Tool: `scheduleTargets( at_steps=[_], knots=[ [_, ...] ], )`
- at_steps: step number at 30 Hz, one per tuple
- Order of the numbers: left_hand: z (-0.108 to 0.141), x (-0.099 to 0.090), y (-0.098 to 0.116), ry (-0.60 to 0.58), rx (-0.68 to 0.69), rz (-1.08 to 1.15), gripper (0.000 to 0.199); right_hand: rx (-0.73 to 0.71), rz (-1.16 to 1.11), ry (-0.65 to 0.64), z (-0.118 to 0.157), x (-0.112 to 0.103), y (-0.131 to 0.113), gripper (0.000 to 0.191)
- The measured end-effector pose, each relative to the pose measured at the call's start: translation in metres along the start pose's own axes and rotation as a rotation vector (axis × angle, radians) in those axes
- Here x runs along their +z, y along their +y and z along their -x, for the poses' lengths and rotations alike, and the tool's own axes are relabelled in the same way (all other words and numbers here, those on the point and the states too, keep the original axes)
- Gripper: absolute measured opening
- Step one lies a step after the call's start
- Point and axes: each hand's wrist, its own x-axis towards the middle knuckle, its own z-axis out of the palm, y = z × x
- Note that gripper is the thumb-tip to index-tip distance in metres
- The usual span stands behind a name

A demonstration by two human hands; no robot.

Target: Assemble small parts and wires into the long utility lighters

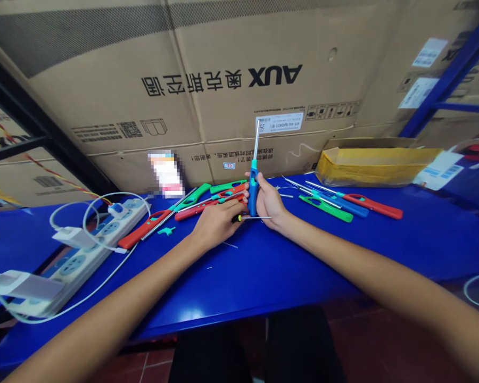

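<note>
Blue tabletop set before stacked cardboard cartons. Right hand: fingers curled closed around an upright blue utility lighter, mid-table. Left hand: fingers pinched shut on a small screwdriver, shaft level at the lighter's base. Further lighters lie at 10 and 2 o'clock; power strip at 9 o'clock.

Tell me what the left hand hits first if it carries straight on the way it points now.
Most likely the blue-and-teal utility lighter held upright in the right hand, just beyond the fingers of the left hand. Depth is hard to judge from this view, so it might pass slightly in front.
</note>
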Motion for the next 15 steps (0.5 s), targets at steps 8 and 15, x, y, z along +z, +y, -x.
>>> scheduleTargets(
  at_steps=[8,15],
  knots=[
    [0.000,-0.005,0.001,-0.008,-0.002,0.078,0.010,0.000,0.035,-0.025,0.004,0.005,0.000,0.040],
    [-0.001,-0.004,-0.002,0.043,0.027,0.168,0.003,-0.027,0.050,-0.099,0.009,0.012,-0.001,0.032]
  ],
)
